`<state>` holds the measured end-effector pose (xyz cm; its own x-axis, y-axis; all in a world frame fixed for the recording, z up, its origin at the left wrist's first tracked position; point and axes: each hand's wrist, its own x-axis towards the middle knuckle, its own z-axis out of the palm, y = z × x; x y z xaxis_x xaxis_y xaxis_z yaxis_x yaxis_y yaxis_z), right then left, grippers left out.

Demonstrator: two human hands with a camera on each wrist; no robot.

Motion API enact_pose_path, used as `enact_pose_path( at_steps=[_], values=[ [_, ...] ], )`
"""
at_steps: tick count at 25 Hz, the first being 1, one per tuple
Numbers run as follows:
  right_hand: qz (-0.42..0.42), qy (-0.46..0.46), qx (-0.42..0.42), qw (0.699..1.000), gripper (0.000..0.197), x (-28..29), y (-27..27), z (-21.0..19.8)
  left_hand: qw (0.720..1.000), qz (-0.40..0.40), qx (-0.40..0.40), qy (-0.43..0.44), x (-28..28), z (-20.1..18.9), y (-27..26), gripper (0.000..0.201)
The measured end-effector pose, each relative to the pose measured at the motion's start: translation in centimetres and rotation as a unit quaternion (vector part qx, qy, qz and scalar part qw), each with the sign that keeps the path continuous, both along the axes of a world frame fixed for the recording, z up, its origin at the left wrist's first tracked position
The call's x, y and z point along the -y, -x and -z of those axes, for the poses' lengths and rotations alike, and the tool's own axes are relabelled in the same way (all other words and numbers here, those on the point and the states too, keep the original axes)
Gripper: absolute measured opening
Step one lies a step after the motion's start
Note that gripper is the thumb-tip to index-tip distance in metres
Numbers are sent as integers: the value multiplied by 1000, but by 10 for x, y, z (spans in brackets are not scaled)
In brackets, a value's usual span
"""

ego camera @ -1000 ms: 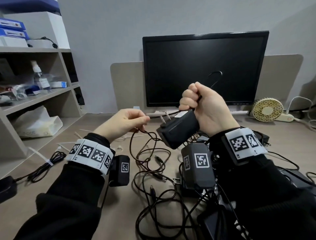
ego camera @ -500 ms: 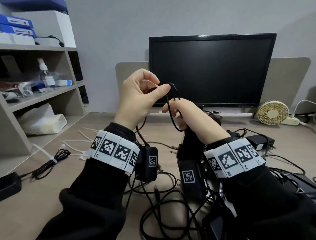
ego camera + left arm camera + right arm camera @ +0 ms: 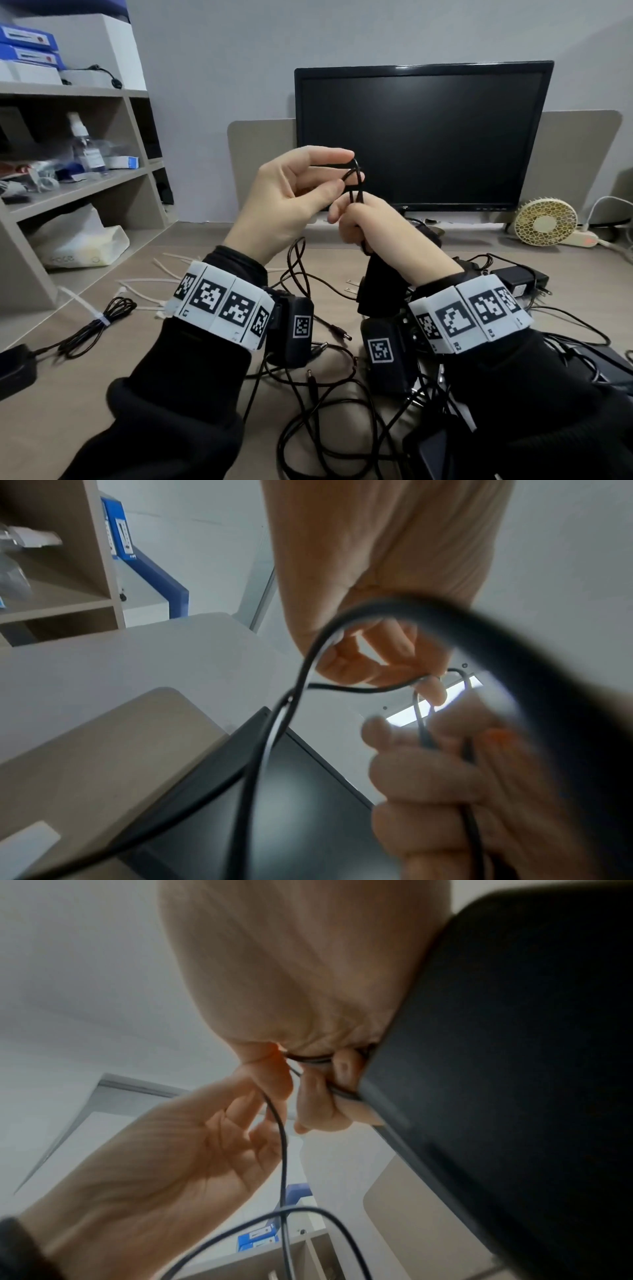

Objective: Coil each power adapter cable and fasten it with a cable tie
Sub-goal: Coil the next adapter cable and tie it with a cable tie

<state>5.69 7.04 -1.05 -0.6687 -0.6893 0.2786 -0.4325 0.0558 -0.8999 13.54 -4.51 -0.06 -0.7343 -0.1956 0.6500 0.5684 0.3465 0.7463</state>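
We judge one adapter [image 3: 13, 368] already tied; our right hand [image 3: 380, 233] grips the current adapter [image 3: 376, 291] with its first loops, our left hand [image 3: 291, 202] pinches the cable [image 3: 354, 181], and the tangle [image 3: 325, 411] remains.

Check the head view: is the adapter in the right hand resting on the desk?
No, the right hand holds the black adapter lifted above the desk, prongs pointing left.

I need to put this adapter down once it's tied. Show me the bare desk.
Bare desk shows at near left, between the tied cable bundle and the left sleeve. The loose cables crowd the middle and right; white cable ties lie beyond the bundle.
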Motion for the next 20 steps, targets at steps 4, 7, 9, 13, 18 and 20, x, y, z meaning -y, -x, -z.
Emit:
enact_pose_path(
  at_steps=[4,7,9,13,18,20],
  values=[
    [-65,-16,-46,997,7,0,-8,4,998,-48,-28,-28,-4,3,5,22],
    [-41,-25,-69,996,35,0,-4,5,996,-62,-51,-42,-3,3,8,20],
    [-22,10,-64,998,39,-1,0,4,998,-59,-21,-3,-1,3,9,16],
    [6,54,-32,998,38,-9,6,1,991,-44,101,79,6,8,9,14],
    [54,91,-60,993,26,-8,2,2,995,-68,59,33,-2,11,11,13],
    [38,73,-79,993,32,-7,-2,0,997,-65,32,14,-9,13,13,12]
  ],
)
